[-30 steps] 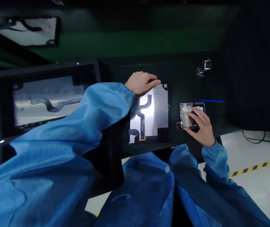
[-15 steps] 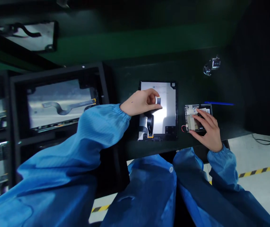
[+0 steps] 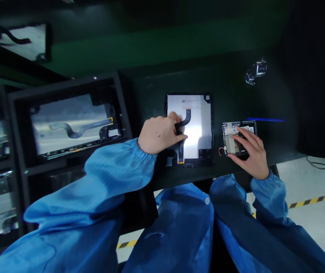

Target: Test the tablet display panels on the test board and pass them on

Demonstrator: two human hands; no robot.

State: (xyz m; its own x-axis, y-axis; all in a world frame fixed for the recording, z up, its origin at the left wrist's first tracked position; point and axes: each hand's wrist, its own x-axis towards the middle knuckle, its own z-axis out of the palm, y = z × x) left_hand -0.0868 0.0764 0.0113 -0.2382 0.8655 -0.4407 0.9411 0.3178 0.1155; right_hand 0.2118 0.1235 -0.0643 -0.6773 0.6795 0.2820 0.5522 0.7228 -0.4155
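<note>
A tablet-sized display panel (image 3: 204, 129) lies on the dark bench in front of me, its pale back facing up. A dark flex cable (image 3: 188, 115) curves over that back. My left hand (image 3: 162, 133) is over the panel's left side, thumb and forefinger curled round the bent middle of the cable; the exact contact is partly hidden. To the right, my right hand (image 3: 250, 153) grips a small circuit board assembly (image 3: 230, 142), thumb at its near edge and fingers across its top. A short red wire (image 3: 220, 151) sticks out at the board's left.
Black trays (image 3: 119, 110) at the left hold more panels with flex cables (image 3: 79, 131). A blue stick-like tool (image 3: 267, 120) lies behind the board. Farther back sits a chrome tally counter (image 3: 257, 71). Another panel (image 3: 37, 41) is at the upper left.
My left hand has moved left and slightly down from the cable's upper end to its middle, leaving that end exposed. My right hand stays on the circuit board. The view has shifted slightly.
</note>
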